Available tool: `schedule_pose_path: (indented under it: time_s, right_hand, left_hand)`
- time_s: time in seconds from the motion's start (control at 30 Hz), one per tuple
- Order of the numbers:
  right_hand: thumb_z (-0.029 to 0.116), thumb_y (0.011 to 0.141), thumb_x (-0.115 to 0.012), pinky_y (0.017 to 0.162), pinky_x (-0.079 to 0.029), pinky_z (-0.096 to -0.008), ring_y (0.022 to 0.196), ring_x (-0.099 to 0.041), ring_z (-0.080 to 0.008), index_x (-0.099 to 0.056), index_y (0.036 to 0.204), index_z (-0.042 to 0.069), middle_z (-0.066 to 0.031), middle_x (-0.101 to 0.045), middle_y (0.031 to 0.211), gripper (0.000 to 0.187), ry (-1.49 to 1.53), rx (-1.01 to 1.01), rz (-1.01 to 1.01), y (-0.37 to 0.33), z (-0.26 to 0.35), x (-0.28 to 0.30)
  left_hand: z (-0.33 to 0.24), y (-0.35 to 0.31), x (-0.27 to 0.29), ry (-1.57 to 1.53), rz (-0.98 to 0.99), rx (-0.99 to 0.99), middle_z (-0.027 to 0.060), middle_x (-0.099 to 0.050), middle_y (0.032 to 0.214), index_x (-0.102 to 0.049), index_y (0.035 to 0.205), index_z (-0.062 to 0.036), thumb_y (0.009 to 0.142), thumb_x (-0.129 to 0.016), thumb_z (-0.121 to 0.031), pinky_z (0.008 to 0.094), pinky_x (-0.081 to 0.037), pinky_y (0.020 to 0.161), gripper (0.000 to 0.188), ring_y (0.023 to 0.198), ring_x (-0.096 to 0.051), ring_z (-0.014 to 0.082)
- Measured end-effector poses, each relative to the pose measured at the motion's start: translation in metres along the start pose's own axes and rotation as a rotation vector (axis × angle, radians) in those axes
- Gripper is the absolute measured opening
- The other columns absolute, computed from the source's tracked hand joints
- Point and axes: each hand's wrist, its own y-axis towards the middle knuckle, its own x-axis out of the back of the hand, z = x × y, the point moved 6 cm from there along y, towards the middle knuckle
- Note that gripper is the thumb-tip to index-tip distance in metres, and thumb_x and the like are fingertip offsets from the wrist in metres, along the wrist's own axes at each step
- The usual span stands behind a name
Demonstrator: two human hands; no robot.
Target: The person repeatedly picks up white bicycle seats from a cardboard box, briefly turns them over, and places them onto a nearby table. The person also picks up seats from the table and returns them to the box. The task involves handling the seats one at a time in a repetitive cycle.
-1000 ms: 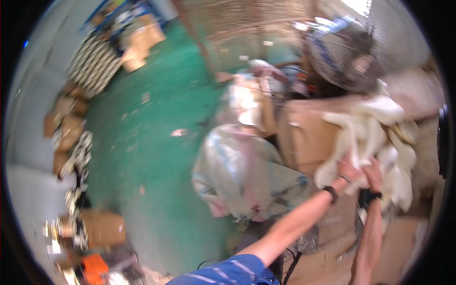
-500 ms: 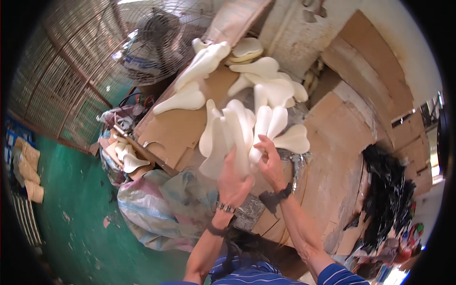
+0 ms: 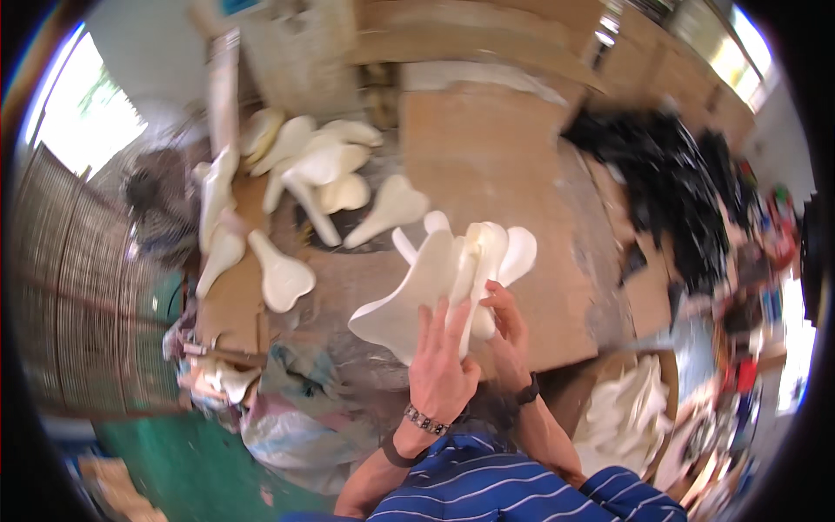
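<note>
A bunch of several cream-white bicycle saddle pads stands on edge, pressed together, over the cardboard-covered table. On the near left side of the bunch lies my left hand, its fingers stretched along the pads and its thumb toward the middle. My right hand grips the bunch from the right with curled fingers. The far ends of the pads fan out, and one rounded end sticks out to the right. Whether the bunch touches the table is hidden.
More loose saddle pads lie in a heap at the back left. Flat cardboard covers the table. At the right lies black plastic sheeting; a box of pads stands at lower right. A caged fan stands left.
My view has turned to the right, bringing the box of pads into sight. Both hands have carried the bunch rightward, away from the heap and over the bare cardboard.
</note>
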Motion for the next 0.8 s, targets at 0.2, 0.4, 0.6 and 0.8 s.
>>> schedule_pose_path:
  time_s: [0.2,0.4,0.6,0.8]
  right_hand:
    - [0.011,0.088,-0.069,0.111,-0.042,-0.0414,0.14,-0.047,-0.0272,-0.064,0.12,0.006,-0.0141,-0.045,0.155,0.033,-0.097,0.164,-0.338,-0.072,0.062,0.137]
    - [0.014,0.084,-0.072,0.111,-0.041,-0.041,0.138,-0.05,-0.0325,-0.065,0.117,0.007,-0.0162,-0.052,0.151,0.034,-0.338,0.305,-0.698,-0.171,0.132,0.232]
    - [0.0,0.077,-0.066,0.116,-0.038,-0.0433,0.14,-0.049,-0.0369,-0.064,0.116,0.004,-0.0206,-0.051,0.15,0.039,-0.573,0.399,-1.127,-0.317,0.178,0.302]
    - [0.0,0.076,-0.067,0.117,-0.037,-0.0476,0.138,-0.049,-0.0413,-0.064,0.112,0.006,-0.0185,-0.053,0.149,0.036,-0.909,0.187,-1.399,-0.432,0.157,0.36]
  left_hand:
    - [-0.111,-0.017,-0.096,0.022,0.22,-0.31,0.0221,-0.047,0.155,-0.047,0.152,-0.0089,0.072,-0.068,0.001,0.0527,-0.045,0.113,0.083,0.144,-0.041,0.0489]
    - [-0.211,-0.059,-0.165,-0.083,0.424,-0.587,0.0265,-0.047,0.154,-0.047,0.152,-0.0066,0.07,-0.066,0.001,0.053,-0.042,0.114,0.084,0.147,-0.039,0.047]
    - [-0.307,-0.135,-0.236,-0.239,0.742,-0.906,0.029,-0.045,0.154,-0.045,0.152,-0.0058,0.069,-0.067,0.002,0.0526,-0.041,0.115,0.086,0.148,-0.038,0.0461]
    - [-0.329,-0.193,-0.35,-0.329,1.039,-0.932,0.024,-0.052,0.149,-0.045,0.153,-0.0102,0.074,-0.068,-0.001,0.0476,-0.046,0.11,0.082,0.143,-0.044,0.0427]
